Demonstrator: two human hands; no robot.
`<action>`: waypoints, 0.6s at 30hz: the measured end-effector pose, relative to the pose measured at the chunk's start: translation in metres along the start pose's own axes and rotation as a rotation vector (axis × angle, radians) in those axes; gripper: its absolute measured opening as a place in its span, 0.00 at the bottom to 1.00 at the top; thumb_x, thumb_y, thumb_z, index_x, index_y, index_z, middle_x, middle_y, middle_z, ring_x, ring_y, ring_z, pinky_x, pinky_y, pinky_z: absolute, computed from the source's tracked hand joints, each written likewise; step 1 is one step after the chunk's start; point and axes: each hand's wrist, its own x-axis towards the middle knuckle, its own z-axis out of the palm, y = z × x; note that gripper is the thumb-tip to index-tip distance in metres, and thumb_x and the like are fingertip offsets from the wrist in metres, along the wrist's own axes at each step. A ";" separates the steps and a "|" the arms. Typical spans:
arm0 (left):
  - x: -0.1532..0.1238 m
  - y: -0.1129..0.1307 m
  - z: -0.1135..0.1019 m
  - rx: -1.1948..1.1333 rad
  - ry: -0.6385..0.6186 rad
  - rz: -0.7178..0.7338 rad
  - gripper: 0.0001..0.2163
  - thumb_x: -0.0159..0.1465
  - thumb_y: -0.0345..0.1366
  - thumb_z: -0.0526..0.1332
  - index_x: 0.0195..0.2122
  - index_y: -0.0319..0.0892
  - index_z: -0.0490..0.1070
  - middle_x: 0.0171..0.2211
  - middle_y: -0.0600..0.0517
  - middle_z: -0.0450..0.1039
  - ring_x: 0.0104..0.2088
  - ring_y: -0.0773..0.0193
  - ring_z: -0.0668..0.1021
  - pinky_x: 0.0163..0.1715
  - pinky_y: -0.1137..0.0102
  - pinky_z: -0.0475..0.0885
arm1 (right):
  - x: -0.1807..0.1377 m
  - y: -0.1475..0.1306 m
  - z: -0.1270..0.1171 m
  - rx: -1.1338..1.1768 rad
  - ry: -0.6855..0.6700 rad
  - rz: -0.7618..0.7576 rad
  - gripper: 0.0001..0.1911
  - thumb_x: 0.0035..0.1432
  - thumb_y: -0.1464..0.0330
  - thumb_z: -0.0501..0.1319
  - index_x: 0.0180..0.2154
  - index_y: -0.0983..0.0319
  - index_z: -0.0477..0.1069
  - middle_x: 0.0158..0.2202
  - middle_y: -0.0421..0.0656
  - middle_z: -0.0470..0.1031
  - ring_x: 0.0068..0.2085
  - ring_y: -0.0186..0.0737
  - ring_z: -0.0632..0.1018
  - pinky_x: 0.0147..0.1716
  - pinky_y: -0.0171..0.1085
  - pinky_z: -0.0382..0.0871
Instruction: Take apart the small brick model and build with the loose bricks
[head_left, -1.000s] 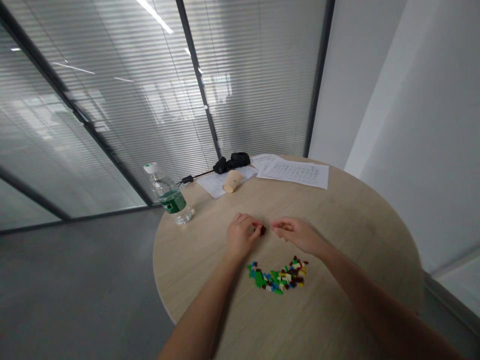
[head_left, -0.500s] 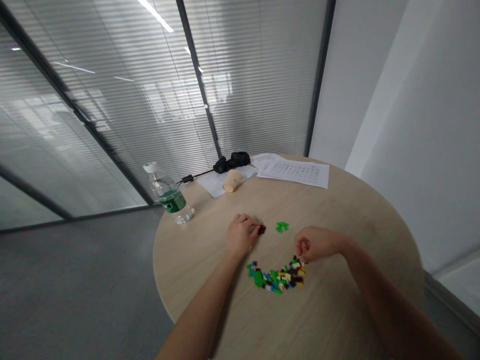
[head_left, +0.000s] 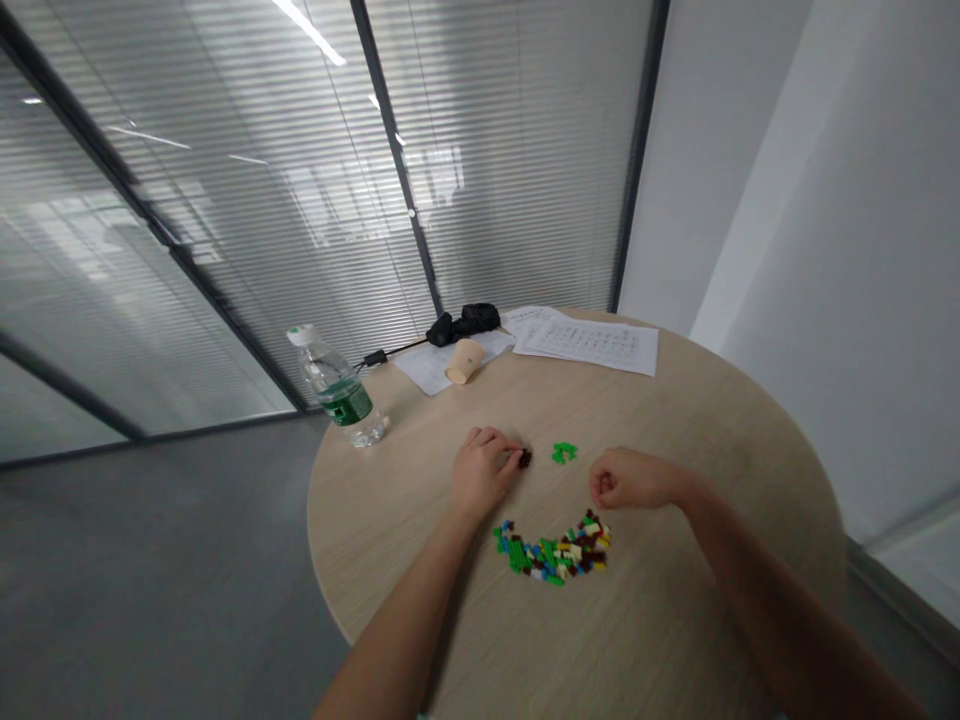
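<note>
The person's left hand [head_left: 480,472] rests on the round pale-wood table [head_left: 675,420], fingers curled and pinched on a small dark brown brick piece [head_left: 524,458] at the fingertips, which sits on the tabletop. The right hand [head_left: 628,479] is drawn into a loose fist; something small may be inside, but I cannot tell from here whether it holds anything.

Between the two hands, just toward twelve o'clock of the gap, lies a small cluster of bright green bricks [head_left: 563,452], apart from both hands and just beside the brown piece. At six o'clock of the hands spreads a curved heap of tiny loose bricks in green, blue, yellow, cream and brown [head_left: 553,552], its right end close under the right fist.

Toward ten o'clock, close to the table's edge, stands a clear plastic water bottle with a green label [head_left: 337,390]. At twelve o'clock lie a tan paper cup on its side [head_left: 463,362], white printed sheets [head_left: 592,344] and a black bundled cable [head_left: 465,322], all well apart from the hands. Bare wood stretches wide toward three o'clock, and the near rim curves round at seven o'clock by the left forearm.
</note>
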 end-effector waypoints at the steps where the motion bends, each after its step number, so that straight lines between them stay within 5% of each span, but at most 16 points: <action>1: 0.000 0.002 -0.001 -0.021 -0.005 0.030 0.06 0.61 0.34 0.59 0.33 0.43 0.76 0.32 0.50 0.72 0.37 0.61 0.70 0.38 0.67 0.67 | 0.001 0.001 0.000 0.017 0.023 -0.025 0.08 0.43 0.74 0.57 0.26 0.66 0.75 0.22 0.41 0.74 0.24 0.33 0.71 0.22 0.29 0.59; 7: -0.002 0.014 -0.005 -0.192 -0.096 0.307 0.08 0.61 0.40 0.60 0.36 0.42 0.74 0.33 0.48 0.74 0.38 0.61 0.72 0.39 0.66 0.67 | 0.009 -0.015 0.004 0.290 0.232 -0.155 0.09 0.50 0.66 0.58 0.29 0.65 0.73 0.26 0.42 0.75 0.29 0.35 0.73 0.28 0.33 0.64; 18: -0.002 0.015 -0.004 -0.257 0.034 0.340 0.07 0.62 0.37 0.60 0.30 0.41 0.73 0.28 0.51 0.74 0.32 0.65 0.72 0.36 0.69 0.66 | 0.032 -0.032 0.028 0.840 0.369 -0.169 0.17 0.42 0.58 0.66 0.28 0.63 0.66 0.25 0.39 0.73 0.28 0.34 0.74 0.32 0.35 0.68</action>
